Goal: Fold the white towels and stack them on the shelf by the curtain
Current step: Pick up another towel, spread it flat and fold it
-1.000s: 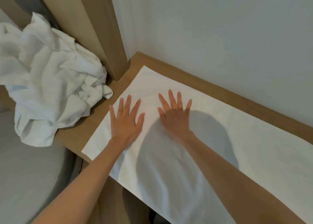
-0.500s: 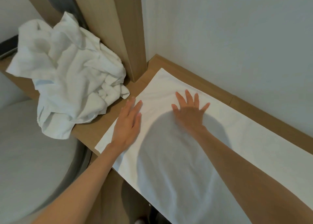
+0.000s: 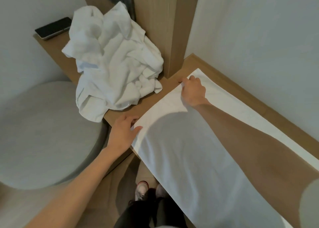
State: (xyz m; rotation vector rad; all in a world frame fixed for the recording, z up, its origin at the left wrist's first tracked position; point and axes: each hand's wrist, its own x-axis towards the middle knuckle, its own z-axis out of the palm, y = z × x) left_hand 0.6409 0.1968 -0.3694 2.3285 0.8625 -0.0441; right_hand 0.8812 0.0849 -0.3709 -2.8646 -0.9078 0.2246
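- Bench (image 3: 120,111) first: it's a wooden run along the pale wall (image 3: 259,29), with a wooden post (image 3: 164,29) standing on it at the corner.
- Spread on it is the flat towel (image 3: 189,150), white and smooth. It stretches away to the right beside the wall, and its near long edge hangs just over the bench front.
- Left hand (image 3: 123,133) is on the near corner of that towel's short end. The thumb lies on top of the cloth, the fingers curl in at the edge, and the corner is pinched between them.
- Right hand (image 3: 194,91) is up at the far corner of the same short end, just beside the post. It's knuckles up, with the fingers curled down around the edge and gripping it.
- Both forearms are bare, and the right one crosses over the cloth.
- Left of the post sits the crumpled pile (image 3: 114,58) of white towels, unfolded. It droops over the bench front, apart from the flat towel.
- Beyond the pile, at the far left end, lies a dark phone (image 3: 53,27).
- Down low there's a round grey seat (image 3: 43,133) against the bench, and the person's shoes (image 3: 142,189) are on the floor.
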